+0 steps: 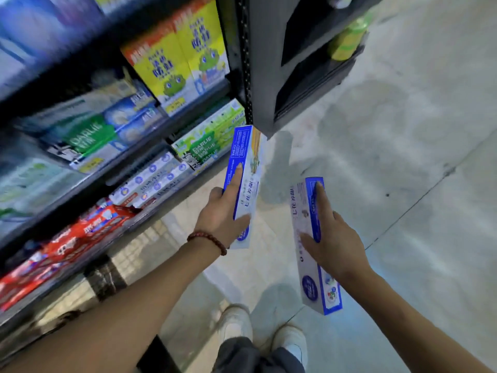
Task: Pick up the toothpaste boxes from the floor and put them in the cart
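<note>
My left hand (220,214) grips a long blue-and-white toothpaste box (246,157), index finger laid along its blue side and thumb across its white face. The box points away from me toward the shelf end. My right hand (333,238) grips a second blue-and-white toothpaste box (302,205) the same way, held above the floor to the right of the first. Both boxes are off the floor. No cart is in view.
A dark shelf unit (129,146) full of toothpaste boxes runs along the left. Its black end panel (269,76) with green bottles stands ahead. Pale grey tiled floor (403,157) spreads to the right. My white shoes (236,327) are below.
</note>
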The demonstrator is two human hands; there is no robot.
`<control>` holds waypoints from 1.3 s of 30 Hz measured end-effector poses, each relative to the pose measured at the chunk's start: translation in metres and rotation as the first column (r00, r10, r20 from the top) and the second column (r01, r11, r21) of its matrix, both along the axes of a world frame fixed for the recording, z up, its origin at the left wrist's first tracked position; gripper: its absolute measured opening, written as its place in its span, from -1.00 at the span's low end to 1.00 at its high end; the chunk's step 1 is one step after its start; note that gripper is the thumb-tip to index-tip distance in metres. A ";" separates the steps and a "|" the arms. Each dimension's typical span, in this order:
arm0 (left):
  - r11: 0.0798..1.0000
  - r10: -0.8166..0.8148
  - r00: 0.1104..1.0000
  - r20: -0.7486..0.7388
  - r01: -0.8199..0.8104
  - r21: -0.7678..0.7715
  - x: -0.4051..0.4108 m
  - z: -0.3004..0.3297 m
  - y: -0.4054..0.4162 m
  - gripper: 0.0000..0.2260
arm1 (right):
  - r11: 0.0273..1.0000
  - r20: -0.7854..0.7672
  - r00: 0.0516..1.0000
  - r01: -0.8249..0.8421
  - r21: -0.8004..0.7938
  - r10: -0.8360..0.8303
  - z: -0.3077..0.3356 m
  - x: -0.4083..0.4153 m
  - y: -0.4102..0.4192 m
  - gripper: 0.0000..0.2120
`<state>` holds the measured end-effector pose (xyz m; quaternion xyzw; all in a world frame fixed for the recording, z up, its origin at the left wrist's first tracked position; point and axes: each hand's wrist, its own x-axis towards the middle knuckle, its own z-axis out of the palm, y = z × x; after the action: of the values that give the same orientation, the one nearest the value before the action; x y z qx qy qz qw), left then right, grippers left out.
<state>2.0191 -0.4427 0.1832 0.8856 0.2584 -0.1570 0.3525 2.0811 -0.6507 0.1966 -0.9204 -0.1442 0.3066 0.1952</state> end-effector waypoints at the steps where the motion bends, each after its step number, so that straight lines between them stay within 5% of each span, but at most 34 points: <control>1: 0.999 0.020 0.999 0.034 -0.019 -0.031 0.002 0.028 0.000 -0.15 | 1.000 0.005 1.000 0.008 0.028 -0.008 0.028 0.004 0.002 -0.16; 7: 0.972 0.111 0.957 0.267 -0.049 -0.230 0.012 0.202 0.003 -0.11 | 0.980 0.090 0.995 0.028 0.199 -0.047 0.207 0.029 0.010 -0.17; 16: 0.945 0.133 0.818 0.560 0.065 -0.319 0.008 0.437 0.005 -0.13 | 0.930 0.284 0.944 0.057 0.362 -0.168 0.453 0.038 0.019 -0.17; 22: 0.938 0.127 0.703 0.700 0.144 -0.314 -0.012 0.560 0.001 -0.19 | 0.783 0.314 0.909 0.020 0.622 -0.273 0.570 0.018 0.011 -0.24; 30: 0.939 0.169 0.563 0.809 0.159 -0.306 -0.070 0.667 -0.033 -0.23 | 0.678 0.326 0.913 -0.079 0.731 -0.246 0.669 -0.034 -0.023 -0.23; 39: 0.953 0.236 0.499 0.834 0.046 -0.298 -0.187 0.701 -0.087 -0.22 | 0.603 0.368 0.924 -0.239 0.761 -0.099 0.717 -0.124 -0.065 -0.33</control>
<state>1.8319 -0.5299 0.8839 0.7700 0.0722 0.2894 0.5641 1.9568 -0.7158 0.9137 -0.7709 -0.3363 0.0370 0.5397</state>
